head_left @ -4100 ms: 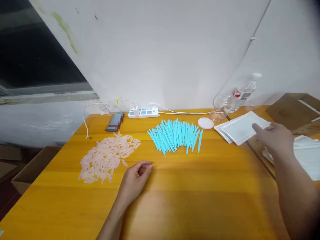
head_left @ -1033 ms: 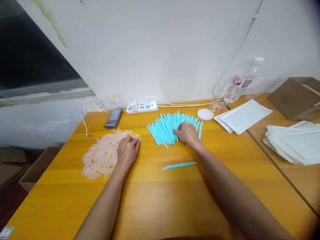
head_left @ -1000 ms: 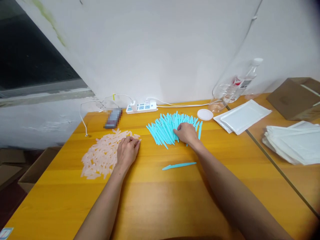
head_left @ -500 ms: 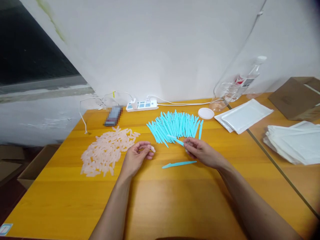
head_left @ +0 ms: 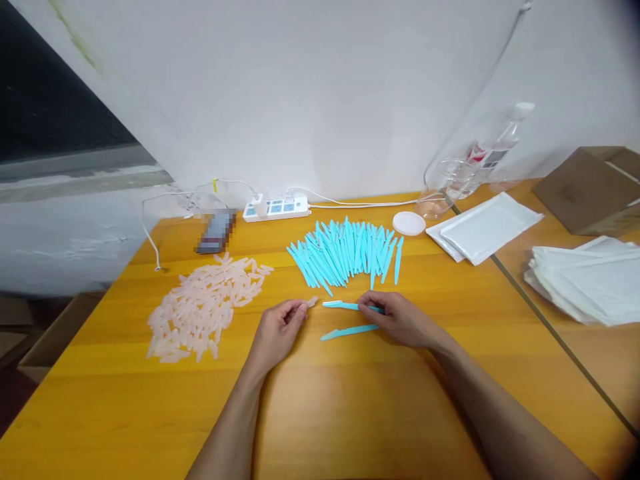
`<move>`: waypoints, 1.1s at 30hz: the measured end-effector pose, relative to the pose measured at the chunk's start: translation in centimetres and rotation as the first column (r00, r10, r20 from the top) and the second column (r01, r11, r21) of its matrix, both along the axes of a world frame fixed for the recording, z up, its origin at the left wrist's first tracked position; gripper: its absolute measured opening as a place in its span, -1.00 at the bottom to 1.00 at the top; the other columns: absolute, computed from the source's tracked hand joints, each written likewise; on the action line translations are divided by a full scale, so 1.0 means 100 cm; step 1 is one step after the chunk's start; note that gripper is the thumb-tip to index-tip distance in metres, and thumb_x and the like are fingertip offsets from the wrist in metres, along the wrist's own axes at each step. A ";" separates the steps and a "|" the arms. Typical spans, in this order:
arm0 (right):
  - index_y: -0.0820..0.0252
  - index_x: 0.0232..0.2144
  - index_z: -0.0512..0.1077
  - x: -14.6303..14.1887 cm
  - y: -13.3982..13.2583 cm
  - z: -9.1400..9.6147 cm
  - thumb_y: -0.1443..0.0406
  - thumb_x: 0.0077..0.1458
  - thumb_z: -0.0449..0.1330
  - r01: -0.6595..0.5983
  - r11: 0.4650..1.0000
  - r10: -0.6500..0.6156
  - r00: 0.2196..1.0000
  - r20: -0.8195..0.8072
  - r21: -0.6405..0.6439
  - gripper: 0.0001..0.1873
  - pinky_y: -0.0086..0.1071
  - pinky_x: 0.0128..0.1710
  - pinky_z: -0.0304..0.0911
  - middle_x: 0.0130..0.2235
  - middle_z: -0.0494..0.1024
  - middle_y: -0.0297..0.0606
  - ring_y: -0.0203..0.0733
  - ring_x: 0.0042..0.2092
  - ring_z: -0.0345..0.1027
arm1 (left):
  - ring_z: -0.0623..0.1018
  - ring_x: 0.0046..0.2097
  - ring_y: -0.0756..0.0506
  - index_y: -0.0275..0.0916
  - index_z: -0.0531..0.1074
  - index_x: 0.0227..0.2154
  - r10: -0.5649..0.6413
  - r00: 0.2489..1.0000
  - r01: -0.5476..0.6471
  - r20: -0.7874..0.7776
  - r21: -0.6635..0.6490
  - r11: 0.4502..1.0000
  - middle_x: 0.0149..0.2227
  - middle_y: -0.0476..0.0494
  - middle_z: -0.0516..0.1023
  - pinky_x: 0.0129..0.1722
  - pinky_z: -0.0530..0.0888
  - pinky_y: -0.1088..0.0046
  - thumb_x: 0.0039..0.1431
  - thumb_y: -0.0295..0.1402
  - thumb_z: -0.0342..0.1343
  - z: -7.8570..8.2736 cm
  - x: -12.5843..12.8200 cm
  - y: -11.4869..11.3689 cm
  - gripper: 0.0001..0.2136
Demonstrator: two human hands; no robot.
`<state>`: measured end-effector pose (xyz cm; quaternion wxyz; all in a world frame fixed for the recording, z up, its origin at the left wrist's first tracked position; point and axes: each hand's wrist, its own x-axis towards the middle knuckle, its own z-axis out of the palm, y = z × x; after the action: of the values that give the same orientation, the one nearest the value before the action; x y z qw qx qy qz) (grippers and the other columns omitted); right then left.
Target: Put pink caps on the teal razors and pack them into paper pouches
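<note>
My left hand (head_left: 281, 331) is closed, pinching a small translucent pinkish blade cap (head_left: 313, 302) between thumb and fingertips. Facing it, a light-blue eyebrow razor (head_left: 346, 305) is gripped in my right hand (head_left: 400, 317), its blade end pointing left at the cap. A small gap separates the two. Just below, a second blue razor (head_left: 347, 333) lies on the table, its right end hidden by my right hand. Beyond my hands is a fanned pile of blue razors (head_left: 345, 250). Left of my left hand spreads a heap of loose caps (head_left: 200, 307).
A phone (head_left: 217, 231) and a white power strip (head_left: 277, 209) with cables sit along the wall. Right of them are a round white lid (head_left: 409, 223), a clear bottle (head_left: 500, 150), flat white packets (head_left: 487, 230), a stack of white sheets (head_left: 585, 280) and a cardboard box (head_left: 583, 190).
My right hand has moved slightly down, and its razor has levelled out toward the left. My left hand has come nearer, its cap now pointing at the razor's blade end.
</note>
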<state>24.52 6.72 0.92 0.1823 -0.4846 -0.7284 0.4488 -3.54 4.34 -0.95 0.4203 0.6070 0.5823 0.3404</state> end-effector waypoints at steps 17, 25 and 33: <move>0.19 -0.34 0.52 0.000 -0.010 0.019 0.14 0.30 0.07 -0.103 0.995 0.101 0.993 0.055 0.016 -0.68 -0.45 -0.44 0.06 -0.43 0.50 -0.36 -0.33 -0.43 0.23 | 0.55 -0.22 -0.06 -0.12 0.54 0.02 -0.258 0.915 0.337 -0.310 0.239 0.910 -0.21 -0.12 0.61 -0.19 0.45 0.43 0.36 -0.29 0.07 0.021 0.027 -0.026 -0.75; 0.17 -0.50 0.48 0.019 -0.005 0.024 0.08 0.25 0.11 -0.017 0.989 -0.006 0.988 0.155 0.149 -0.61 -0.41 -0.40 0.07 -0.45 0.50 -0.33 -0.29 -0.42 0.28 | 0.41 0.13 -0.27 -0.02 0.52 0.03 -0.004 0.755 0.399 -0.655 0.455 0.796 0.24 -0.21 0.41 0.04 0.35 0.08 0.28 -0.37 0.17 0.007 0.034 -0.063 -0.72; 0.14 -0.48 0.47 0.035 0.027 0.005 0.04 0.16 0.16 0.472 0.821 -0.563 0.764 0.315 0.321 -0.66 -0.38 -0.40 0.06 -0.46 0.54 -0.31 -0.20 -0.41 0.34 | 0.46 0.09 -0.21 -0.08 0.47 0.09 -0.064 0.760 0.406 -0.646 0.397 0.823 0.12 -0.18 0.53 0.02 0.34 0.14 0.31 -0.33 0.15 0.007 0.029 -0.054 -0.69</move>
<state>28.02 9.41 1.39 0.2016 -0.7244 -0.6318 0.1882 -0.61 -1.02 -0.24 0.0736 0.8433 0.4883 0.2121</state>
